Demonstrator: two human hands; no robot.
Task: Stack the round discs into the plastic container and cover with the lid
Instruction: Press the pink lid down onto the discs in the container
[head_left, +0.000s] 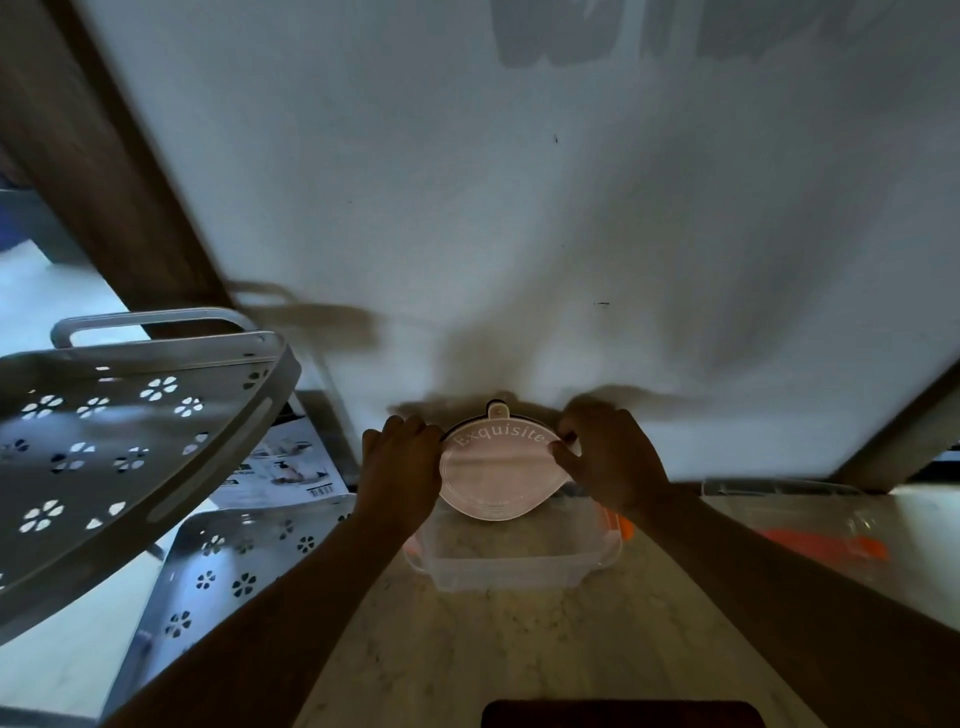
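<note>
A pale wall (519, 208) rose behind a marbled counter (467, 649), dim and partly shadowed. At the left stood grey perforated shelf trays (130, 441) with flower-shaped cutouts. A clear plastic container (514, 556) with orange clips sat on the counter near the wall, open at the top. Its clear lid (810, 514) lay well apart to the right. Above the container's far edge, both hands held a round pinkish disc (493, 475) lettered "Exquisite", tilted toward the camera. The left hand (402, 462) gripped its left rim; the right hand (613, 457) pinched its right rim with the fingertips.
</note>
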